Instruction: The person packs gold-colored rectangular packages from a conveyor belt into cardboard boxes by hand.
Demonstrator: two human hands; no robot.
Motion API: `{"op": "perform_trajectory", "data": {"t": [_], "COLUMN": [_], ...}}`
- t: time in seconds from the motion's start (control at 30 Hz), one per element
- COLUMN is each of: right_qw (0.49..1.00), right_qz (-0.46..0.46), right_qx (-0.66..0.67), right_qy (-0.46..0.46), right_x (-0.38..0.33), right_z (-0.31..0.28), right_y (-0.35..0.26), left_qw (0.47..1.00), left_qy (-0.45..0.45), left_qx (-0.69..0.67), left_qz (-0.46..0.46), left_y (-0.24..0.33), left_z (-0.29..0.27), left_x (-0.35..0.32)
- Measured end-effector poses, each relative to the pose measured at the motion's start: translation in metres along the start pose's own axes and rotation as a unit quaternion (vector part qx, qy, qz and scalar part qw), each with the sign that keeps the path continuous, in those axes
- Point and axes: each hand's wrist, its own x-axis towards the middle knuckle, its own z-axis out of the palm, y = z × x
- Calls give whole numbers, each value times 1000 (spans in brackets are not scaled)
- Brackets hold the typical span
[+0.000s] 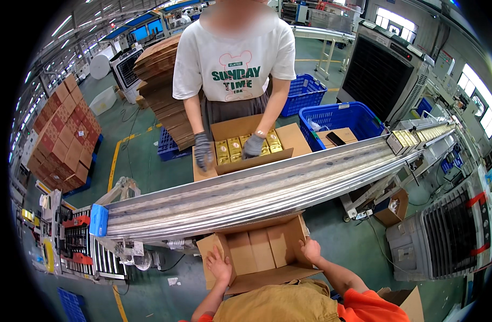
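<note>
An open cardboard box [261, 250] stands in front of my body with nothing inside, close to the near side of the conveyor. My left hand [219, 264] lies on its left flap, fingers spread. At the opposite side, my right hand [311, 250] has its fingers curled around the edge of the right wall. Across the belt, a co-worker in grey gloves has one hand on yellow-gold packs [235, 149] standing in another open carton [251, 164]. The co-worker's other hand is at that carton's left side.
The conveyor belt [246, 196] crosses between us, with a row of small packs [401, 141] at its far right. Blue crates [340, 115] stand behind it. Flattened cardboard [160, 80] is stacked beyond the co-worker's side. A phone [335, 139] lies on cardboard. Stacked cartons [66, 137] stand left.
</note>
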Motion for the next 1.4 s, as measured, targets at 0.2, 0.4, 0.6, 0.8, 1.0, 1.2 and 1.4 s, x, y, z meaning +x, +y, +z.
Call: {"op": "perform_trajectory", "data": {"t": [0.2, 0.4, 0.6, 0.8, 1.0, 1.2, 1.4], "right_qw": [1000, 1000, 1000, 1000, 999, 1000, 999], "right_qz": [-13, -16, -11, -10, -27, -23, -27], "right_qx": [-3, -8, -4, 10, 15, -3, 6], "right_qy": [6, 12, 19, 13, 29, 21, 30], "right_x": [0, -1, -1, 0, -2, 1, 1], "right_z": [2, 3, 2, 0, 7, 13, 11], "right_y": [1, 2, 3, -2, 6, 10, 9], "left_qw": [1000, 1000, 1000, 1000, 1000, 1000, 1000], "left_qy": [2, -5, 3, -1, 14, 15, 20], "left_qx": [9, 7, 14, 7, 10, 9, -2], "left_qz": [-9, -11, -8, 0, 17, 12, 14], "left_y": [0, 1, 3, 1, -3, -3, 0], "left_z": [0, -2, -1, -3, 1, 0, -2], "left_x": [-1, -1, -1, 0, 0, 0, -1]}}
